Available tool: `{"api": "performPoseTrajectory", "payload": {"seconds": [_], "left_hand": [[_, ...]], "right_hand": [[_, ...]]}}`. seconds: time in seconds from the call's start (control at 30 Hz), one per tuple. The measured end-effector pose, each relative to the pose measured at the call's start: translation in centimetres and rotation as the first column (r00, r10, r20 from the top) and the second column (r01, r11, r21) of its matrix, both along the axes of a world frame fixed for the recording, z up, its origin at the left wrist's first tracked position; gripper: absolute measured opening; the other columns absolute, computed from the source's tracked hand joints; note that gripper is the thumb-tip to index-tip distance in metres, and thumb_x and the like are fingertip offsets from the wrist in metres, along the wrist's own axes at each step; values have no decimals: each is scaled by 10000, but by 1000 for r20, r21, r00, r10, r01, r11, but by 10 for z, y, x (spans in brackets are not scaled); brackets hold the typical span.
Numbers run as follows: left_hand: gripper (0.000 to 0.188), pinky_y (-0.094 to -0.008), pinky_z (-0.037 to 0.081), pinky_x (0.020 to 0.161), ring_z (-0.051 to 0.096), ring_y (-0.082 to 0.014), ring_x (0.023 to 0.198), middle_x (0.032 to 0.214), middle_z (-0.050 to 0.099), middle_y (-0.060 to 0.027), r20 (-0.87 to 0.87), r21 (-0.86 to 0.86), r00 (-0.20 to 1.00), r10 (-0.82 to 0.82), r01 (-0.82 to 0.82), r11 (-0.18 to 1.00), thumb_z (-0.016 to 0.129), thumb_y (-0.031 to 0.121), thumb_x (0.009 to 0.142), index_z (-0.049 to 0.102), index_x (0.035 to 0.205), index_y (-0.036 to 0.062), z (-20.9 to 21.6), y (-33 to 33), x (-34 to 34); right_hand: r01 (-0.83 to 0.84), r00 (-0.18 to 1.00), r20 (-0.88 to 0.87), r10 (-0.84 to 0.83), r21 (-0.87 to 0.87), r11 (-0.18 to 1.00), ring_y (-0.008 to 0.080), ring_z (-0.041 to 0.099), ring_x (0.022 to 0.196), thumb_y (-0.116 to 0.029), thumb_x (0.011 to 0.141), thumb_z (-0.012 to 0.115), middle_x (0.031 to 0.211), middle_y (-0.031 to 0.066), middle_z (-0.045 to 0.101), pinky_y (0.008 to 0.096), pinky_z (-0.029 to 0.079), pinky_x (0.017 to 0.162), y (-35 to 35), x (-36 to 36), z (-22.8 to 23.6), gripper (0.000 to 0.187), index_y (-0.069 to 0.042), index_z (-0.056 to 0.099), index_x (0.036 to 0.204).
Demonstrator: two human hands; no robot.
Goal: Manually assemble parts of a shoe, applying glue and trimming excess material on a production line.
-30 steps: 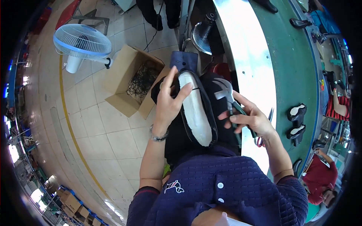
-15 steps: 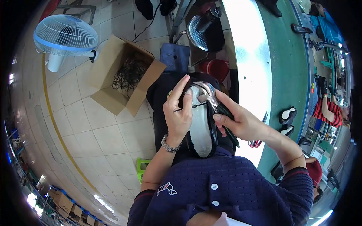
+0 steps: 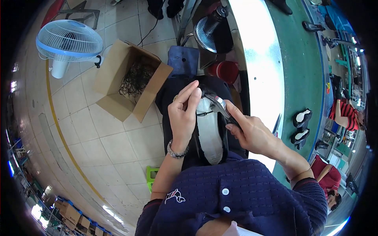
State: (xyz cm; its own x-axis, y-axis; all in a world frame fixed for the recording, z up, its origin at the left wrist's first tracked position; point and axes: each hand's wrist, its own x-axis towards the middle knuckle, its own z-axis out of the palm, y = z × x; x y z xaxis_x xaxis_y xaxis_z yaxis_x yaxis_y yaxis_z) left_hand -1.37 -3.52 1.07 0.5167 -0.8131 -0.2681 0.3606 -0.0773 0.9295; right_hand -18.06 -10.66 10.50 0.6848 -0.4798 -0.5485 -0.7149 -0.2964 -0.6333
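We take the white bench (image 3: 264,59) as our landmark. To the left of this bench, on the lap of the seated person, we find a black shoe (image 3: 210,139), lying with its whitish underside turned up. A thin black band (image 3: 204,113) crosses this underside near the far end.

The right hand (image 3: 252,134), between the shoe and the bench, is closed around a hammer-headed hand tool (image 3: 217,104); we see its metal head close to the far edge of the shoe, but the fingers hide most of the handle. The left hand (image 3: 183,117) is on the side of the shoe away from the bench, with the thumb and the visible fingers pointing to the far end. Its other fingers are hidden, so we cannot tell if it grips.

Farther left of the bench, we notice a cardboard box (image 3: 159,90) with dark tangled strands (image 3: 136,80) inside and, beyond it, a blue and white fan (image 3: 70,41). On the right of the bench, two black shoes (image 3: 301,128) lie on a green surface (image 3: 299,74).
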Motion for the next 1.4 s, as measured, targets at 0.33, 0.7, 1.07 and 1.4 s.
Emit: {"api": "performPoseTrajectory", "payload": {"seconds": [0.33,0.7,1.07,1.4], "left_hand": [[324,-272,492,846,664,-170,951,1147,679,-150,310,151,942,-128,84,985,645,125,891,646,1194,12,-4,7,5],[339,-255,484,714,607,-118,773,931,688,-123,337,130,913,-228,195,972,624,142,896,636,1221,45,-7,4,11],[334,-218,463,682,575,-65,754,880,666,-56,342,56,918,-201,194,979,603,145,921,625,1217,-8,-17,-2,16],[232,-223,436,795,552,-56,843,934,662,-17,-50,74,945,-323,326,943,673,169,899,689,1033,-20,-9,-41,21]], "right_hand": [[43,967,244,73,-437,899,353,647,588,-85,910,576,790,223,651,428,519,534,-16,29,41,718,-168,205,1520],[201,944,330,-22,-520,830,285,620,500,-134,916,569,654,148,631,396,493,463,9,21,-21,676,-128,241,1507],[8,998,-58,-36,-427,904,375,637,593,-93,889,595,698,183,643,431,511,542,9,20,-19,708,-166,250,1503],[528,750,-4,-662,-598,602,415,662,811,-249,924,587,909,273,656,490,498,733,-6,-132,-106,604,-178,339,1470]]}}
